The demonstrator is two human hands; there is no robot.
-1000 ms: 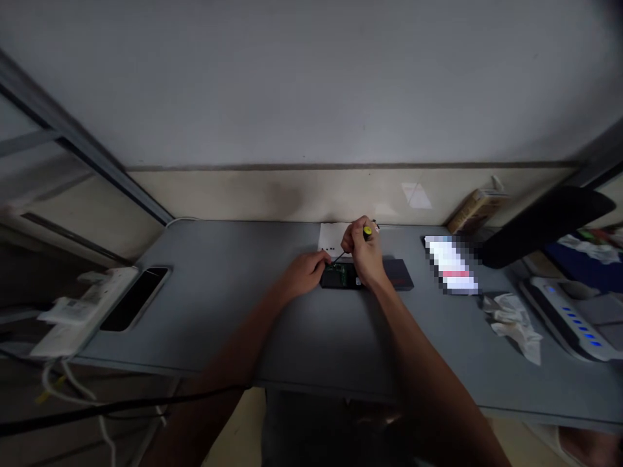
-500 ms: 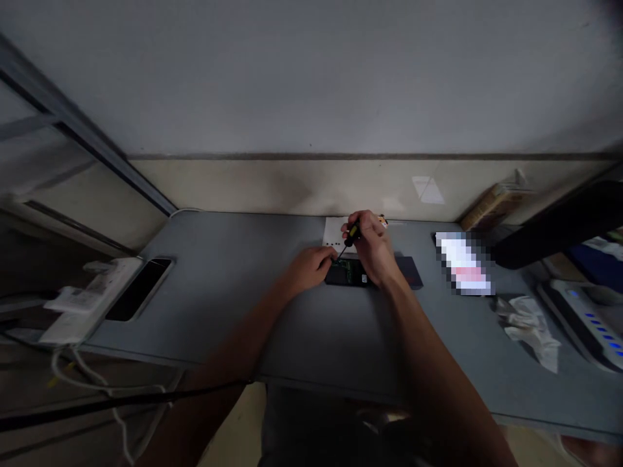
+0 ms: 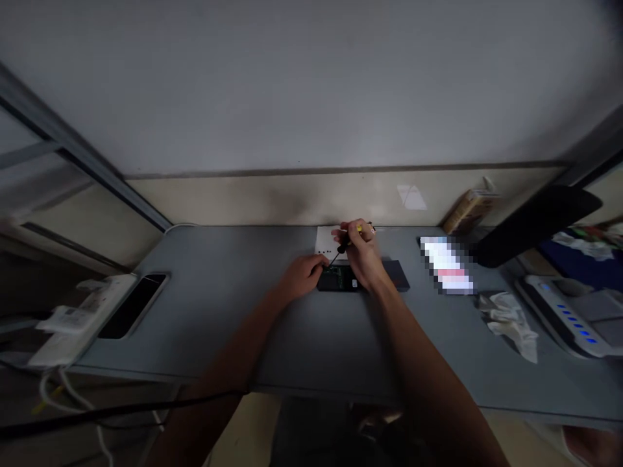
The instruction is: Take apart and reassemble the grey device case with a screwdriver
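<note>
My right hand [image 3: 363,255] is closed around a black and yellow screwdriver [image 3: 344,243]. The shaft slants down to the left, and its tip meets the upper left part of an opened phone [image 3: 335,280] with a green circuit board showing. My left hand [image 3: 305,275] has its fingers curled in a pinch at the phone's upper left corner, close to the screwdriver tip. Behind the phone lies a white sheet [image 3: 325,239] with several small dark screw-like pieces on it. A dark flat panel [image 3: 398,275] lies right of the phone, partly hidden by my right wrist.
On the grey table [image 3: 219,272], a phone [image 3: 134,306] lies beside a white power strip [image 3: 80,318] at left. To the right are a lit, blurred screen [image 3: 448,266], crumpled tissue [image 3: 511,324], a carton [image 3: 470,211], a black cylinder [image 3: 538,224] and a device with blue lights [image 3: 564,318].
The camera view has shifted slightly. My right hand has turned on the screwdriver, which leans more to the right, and its yellow end now shows. My left hand stays at the phone's corner.
</note>
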